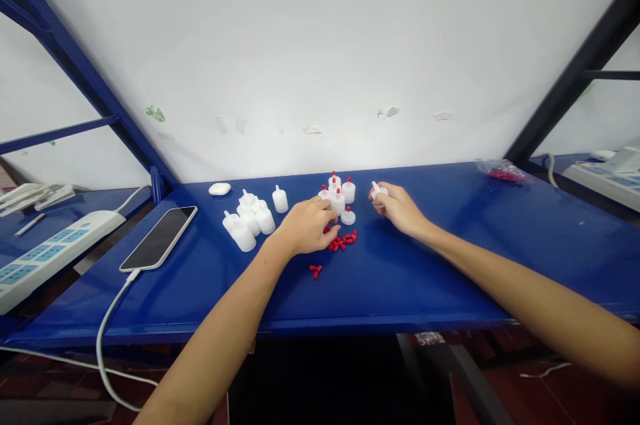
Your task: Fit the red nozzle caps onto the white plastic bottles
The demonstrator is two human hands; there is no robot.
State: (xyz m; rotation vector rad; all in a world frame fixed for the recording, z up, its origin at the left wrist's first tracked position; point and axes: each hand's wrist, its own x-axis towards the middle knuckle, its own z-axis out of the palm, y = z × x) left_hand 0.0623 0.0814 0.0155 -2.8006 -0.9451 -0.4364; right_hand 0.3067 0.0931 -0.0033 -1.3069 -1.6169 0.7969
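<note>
Glossy blue table (395, 288) under both hands (309, 226) — patchy white wall (320, 58) behind.

White spouted piece (381, 190), tilted leftward, its tip bare — small red caps (342, 246) lying loose nearby, three clustered apart.

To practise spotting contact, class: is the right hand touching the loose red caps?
Apart: the head view plainly shows bare blue table between the right hand and the loose red caps.
</note>
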